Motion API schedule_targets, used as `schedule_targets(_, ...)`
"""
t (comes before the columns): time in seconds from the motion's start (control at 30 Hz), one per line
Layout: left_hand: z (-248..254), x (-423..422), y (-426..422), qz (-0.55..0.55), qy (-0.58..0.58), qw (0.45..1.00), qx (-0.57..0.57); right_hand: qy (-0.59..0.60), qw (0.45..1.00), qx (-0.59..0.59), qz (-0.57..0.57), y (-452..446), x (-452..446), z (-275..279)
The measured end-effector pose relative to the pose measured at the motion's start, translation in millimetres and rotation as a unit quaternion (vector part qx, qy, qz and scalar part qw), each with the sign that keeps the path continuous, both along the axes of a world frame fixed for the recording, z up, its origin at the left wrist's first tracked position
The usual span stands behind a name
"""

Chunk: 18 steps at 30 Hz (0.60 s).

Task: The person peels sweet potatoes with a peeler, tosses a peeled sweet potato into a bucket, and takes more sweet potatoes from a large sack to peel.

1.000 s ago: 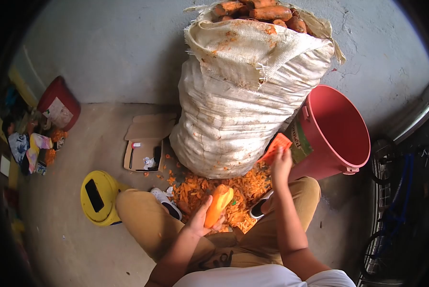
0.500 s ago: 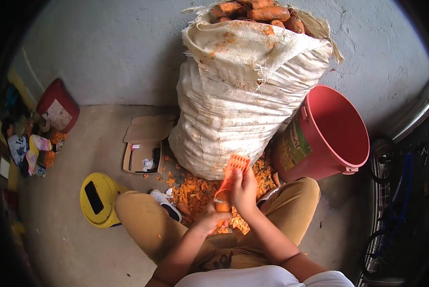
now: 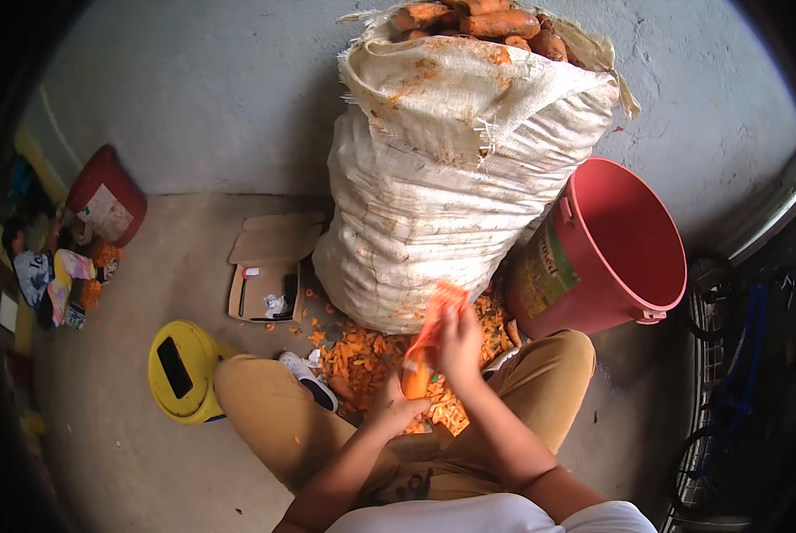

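My left hand (image 3: 396,410) is wrapped around a carrot (image 3: 414,380) between my knees. My right hand (image 3: 459,346) grips an orange peeler (image 3: 442,311), blurred by motion, whose lower end is at the upper part of the carrot. Below both hands, orange peelings (image 3: 360,360) lie heaped on the floor. A big white woven sack (image 3: 442,195) stands right in front of me, with unpeeled carrots (image 3: 496,24) piled at its open top.
To the right of the sack a red bucket (image 3: 553,266) leans. An open cardboard box (image 3: 254,289) with small items sits left of the sack. A phone (image 3: 174,366) rests on a yellow container (image 3: 204,391) by my left knee. Farther left stands a red bin (image 3: 118,191).
My right hand and the peeler have shifted slightly to the right and blurred. The carrot in my left hand shows a little more of its length.
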<state>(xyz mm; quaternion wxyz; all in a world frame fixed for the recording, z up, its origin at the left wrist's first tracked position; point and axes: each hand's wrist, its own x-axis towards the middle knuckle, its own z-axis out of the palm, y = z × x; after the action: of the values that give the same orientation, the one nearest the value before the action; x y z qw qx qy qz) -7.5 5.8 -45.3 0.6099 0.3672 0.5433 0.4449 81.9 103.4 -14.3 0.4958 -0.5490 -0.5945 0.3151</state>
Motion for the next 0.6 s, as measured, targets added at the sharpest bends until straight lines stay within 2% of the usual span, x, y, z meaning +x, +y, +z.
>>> schedule_targets(0.03, 2.6, 2.3, -3.2, 0.038, -0.009, 0.999, 0.036, 0.045, 0.997, -0.060, -0.029, 17.5, 9.3, 0.1)
schedule_targets(0.07, 22.7, -1.4, -5.8, 0.001, 0.127, 0.981, 0.143, 0.074, 0.992, 0.005, -0.098, 44.1, 22.1, -19.1)
schedule_targets(0.1, 25.7, -0.9, -9.4, -0.005, 0.125, 0.983, 0.133, 0.143, 0.981, -0.052, -0.121, 67.3, 40.2, -38.0)
schedule_targets(0.17, 26.1, -0.5, -16.8, -0.015, 0.120, 0.986, 0.112, 0.226, 0.970, -0.029, -0.080, 70.7, 46.7, -22.0)
schedule_targets(0.23, 17.1, -3.1, -12.7, 0.001, 0.112, 0.987, 0.115, 0.248, 0.966, -0.068, -0.005, 36.6, 27.5, 19.3)
schedule_targets(0.3, 2.9, -3.6, -5.2, 0.016, 0.096, 0.992, 0.083, 0.180, 0.974, -0.115, 0.079, -1.5, 11.7, 32.4)
schedule_targets(0.33, 19.6, -2.2, -4.4, 0.009, 0.140, 0.990, 0.008, 0.088, 0.994, 0.008, 0.071, -6.0, 4.8, 12.8)
schedule_targets(0.37, 22.8, -1.1, -2.0, 0.027, 0.164, 0.985, 0.054, -0.005, 0.990, 0.130, 0.062, -5.3, 0.6, -4.9)
schedule_targets(0.4, 24.7, -0.2, -0.9, 0.045, 0.188, 0.976, 0.100, 0.091, 0.994, 0.030, 0.050, -0.6, 1.7, 4.6)
schedule_targets(0.43, 25.4, -0.3, -1.1, 0.065, 0.211, 0.964, 0.145, 0.149, 0.980, -0.127, 0.024, 13.2, 11.5, -6.1)
schedule_targets(0.47, 23.6, -1.7, -4.7, 0.064, 0.274, 0.943, 0.175, 0.176, 0.979, -0.098, -0.033, 31.4, 21.2, -14.8)
schedule_targets(0.5, 26.3, -1.1, -6.9, 0.060, 0.279, 0.940, 0.187, 0.202, 0.973, -0.067, -0.091, 48.2, 30.6, -22.0)
schedule_targets(0.57, 34.6, 0.6, -12.0, 0.054, 0.290, 0.932, 0.208, 0.249, 0.962, -0.051, -0.096, 64.9, 45.2, -34.7)
schedule_targets(0.6, 35.0, 0.8, -12.2, 0.062, 0.327, 0.923, 0.192, 0.276, 0.957, -0.071, -0.063, 56.8, 40.1, -20.9)
